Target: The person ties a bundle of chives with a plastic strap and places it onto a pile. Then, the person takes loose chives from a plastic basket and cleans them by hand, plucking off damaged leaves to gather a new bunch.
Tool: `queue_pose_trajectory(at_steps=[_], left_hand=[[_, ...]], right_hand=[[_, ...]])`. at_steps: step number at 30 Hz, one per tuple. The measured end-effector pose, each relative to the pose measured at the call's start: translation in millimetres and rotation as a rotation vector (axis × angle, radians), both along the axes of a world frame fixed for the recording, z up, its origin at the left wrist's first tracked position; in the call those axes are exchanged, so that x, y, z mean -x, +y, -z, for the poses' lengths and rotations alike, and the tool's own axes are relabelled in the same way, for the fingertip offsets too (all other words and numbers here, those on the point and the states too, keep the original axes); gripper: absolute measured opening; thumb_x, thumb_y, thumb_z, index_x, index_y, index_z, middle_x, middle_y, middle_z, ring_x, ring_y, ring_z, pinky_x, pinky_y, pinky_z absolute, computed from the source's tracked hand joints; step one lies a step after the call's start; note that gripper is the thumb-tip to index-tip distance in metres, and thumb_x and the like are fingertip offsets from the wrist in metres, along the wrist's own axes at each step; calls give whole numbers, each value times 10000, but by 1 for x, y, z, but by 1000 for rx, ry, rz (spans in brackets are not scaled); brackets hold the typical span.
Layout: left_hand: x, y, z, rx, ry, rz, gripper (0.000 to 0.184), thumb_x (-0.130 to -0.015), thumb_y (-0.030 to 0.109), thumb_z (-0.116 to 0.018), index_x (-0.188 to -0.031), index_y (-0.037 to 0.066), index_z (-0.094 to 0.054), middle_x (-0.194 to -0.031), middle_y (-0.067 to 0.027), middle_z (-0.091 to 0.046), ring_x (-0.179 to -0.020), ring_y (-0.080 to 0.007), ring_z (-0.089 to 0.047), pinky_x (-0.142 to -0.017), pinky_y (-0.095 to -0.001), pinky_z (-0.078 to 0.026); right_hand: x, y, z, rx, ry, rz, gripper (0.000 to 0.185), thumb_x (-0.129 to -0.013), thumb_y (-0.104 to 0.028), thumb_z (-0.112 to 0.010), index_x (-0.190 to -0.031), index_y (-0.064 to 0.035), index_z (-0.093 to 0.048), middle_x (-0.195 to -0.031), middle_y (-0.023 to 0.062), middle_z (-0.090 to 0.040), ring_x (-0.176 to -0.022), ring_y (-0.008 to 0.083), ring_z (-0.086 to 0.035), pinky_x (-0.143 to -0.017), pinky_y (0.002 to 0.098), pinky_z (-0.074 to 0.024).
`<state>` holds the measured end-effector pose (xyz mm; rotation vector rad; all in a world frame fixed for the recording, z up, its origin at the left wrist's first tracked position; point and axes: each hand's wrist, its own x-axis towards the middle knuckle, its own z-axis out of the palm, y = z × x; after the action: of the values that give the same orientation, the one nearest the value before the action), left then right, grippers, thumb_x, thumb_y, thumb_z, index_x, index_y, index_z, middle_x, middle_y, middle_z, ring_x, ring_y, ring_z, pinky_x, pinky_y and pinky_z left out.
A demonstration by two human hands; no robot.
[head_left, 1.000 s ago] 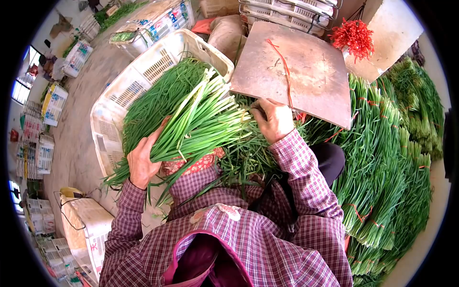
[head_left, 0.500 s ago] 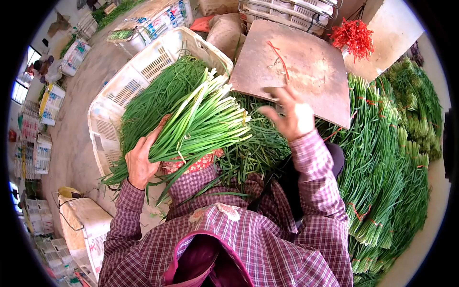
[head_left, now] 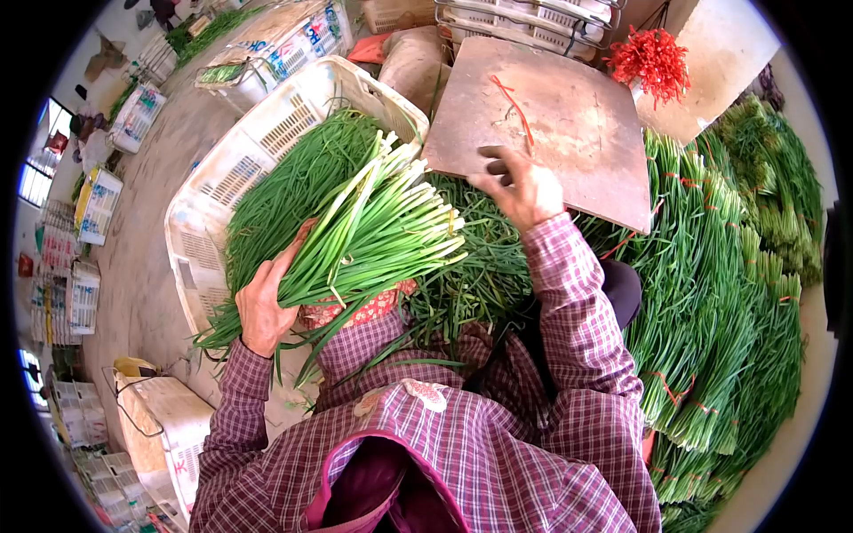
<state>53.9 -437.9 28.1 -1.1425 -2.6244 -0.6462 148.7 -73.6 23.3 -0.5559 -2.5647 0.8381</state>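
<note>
My left hand [head_left: 265, 306] is wrapped around a thick bunch of garlic chives [head_left: 373, 235], with its pale cut ends pointing right. The bunch lies over a white plastic crate [head_left: 191, 240] that has more green chives [head_left: 298, 178] in it. Just off the front edge of a brown board [head_left: 577, 115], my right hand [head_left: 524, 194] hovers with bent fingers held apart and nothing visible in them. A red tie [head_left: 513, 107] lies on that board. Loose chive leaves [head_left: 484, 258] are heaped below my right hand, between the crate and my lap.
Tied bundles of chives [head_left: 702, 302] are piled along my right side. A cluster of red ties [head_left: 650, 67] hangs behind the board. White crates [head_left: 169, 435] stand at the lower left, others along the far left wall. A sack [head_left: 413, 67] sits behind the chive crate.
My right hand has shifted left and a little away from me, closer to the bunch's cut ends. My left hand stays around the bunch almost in place.
</note>
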Motion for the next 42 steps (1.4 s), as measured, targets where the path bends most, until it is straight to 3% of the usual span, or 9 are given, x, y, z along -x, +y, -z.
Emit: queue_pose_trajectory(at_steps=[7, 12, 14, 21, 24, 32, 33, 36, 42], left_hand=[[-3, 0, -5, 60, -39, -40, 643, -679, 86, -713, -1299, 114, -546, -942, -131, -628, -831, -306, -649, -714, -374, -507], [-3, 1, -5, 30, -47, -24, 645, -681, 70, -698, -1304, 112, -537, -1004, -141, -632, -880, -322, -648, -746, -379, -510], [-4, 1, -5, 28, -65, -27, 646, -687, 68, -690, -1311, 107, -529, -1026, -147, -631, -906, -328, -644, -765, -381, -508], [-4, 1, -5, 65, -55, -41, 648, -686, 63, -682, -1314, 105, -529, -1016, -151, -627, -893, -324, -640, -754, -378, -505], [-5, 0, -4, 77, -50, -47, 655, -678, 55, -673, -1315, 102, -529, -1008, -156, -624, -886, -322, -640, -751, -378, -504], [-3, -1, -3, 68, -42, -29, 665, -672, 47, -668, -1320, 96, -525, -1015, -168, -627, -906, -320, -643, -764, -376, -504], [-4, -2, -3, 67, -45, -32, 665, -672, 47, -668, -1320, 96, -525, -1015, -168, -627, -906, -320, -643, -764, -376, -504], [-4, 0, -3, 61, -42, -30, 654, -682, 57, -672, -1319, 95, -525, -1028, -169, -628, -914, -324, -643, -770, -379, -504], [-4, 0, -4, 84, -37, -53, 650, -684, 52, -678, -1315, 102, -529, -1029, -165, -629, -903, -331, -643, -763, -377, -504]], right_hand=[[37, -29, -4, 196, 7, -164, 365, -827, -433, -631, -912, -90, -721, -829, 189, -675, -818, 340, -657, -739, 421, -509], [11, 21, 13, -198, 128, 157, 213, -878, -335, -599, -836, -132, -646, -786, 86, -654, -725, 257, -643, -678, 389, -541], [-14, 41, 1, -447, -33, 360, 182, -880, -286, -599, -865, -109, -642, -799, 100, -646, -734, 241, -647, -655, 372, -543], [-46, -25, -10, -111, 248, -83, 379, -863, -443, -625, -829, -68, -669, -702, 87, -673, -585, 220, -649, -586, 344, -545], [-35, -55, -9, -148, 59, -79, 456, -852, -510, -604, -797, -60, -653, -693, 88, -642, -586, 217, -627, -562, 361, -536], [-34, -15, 23, -466, 104, 128, 189, -822, -234, -637, -740, -77, -570, -661, 68, -605, -507, 208, -592, -452, 356, -512], [-38, -1, 23, -443, -72, 256, 152, -814, -226, -661, -786, -90, -597, -702, 61, -618, -572, 213, -618, -500, 340, -522], [-52, 17, 21, -645, -9, 279, 107, -813, -222, -668, -848, -129, -628, -754, 53, -631, -642, 209, -631, -564, 334, -530], [-33, -52, -2, -346, 263, -151, 84, -829, -169, -628, -870, -96, -624, -794, 59, -623, -733, 268, -595, -684, 354, -497]])
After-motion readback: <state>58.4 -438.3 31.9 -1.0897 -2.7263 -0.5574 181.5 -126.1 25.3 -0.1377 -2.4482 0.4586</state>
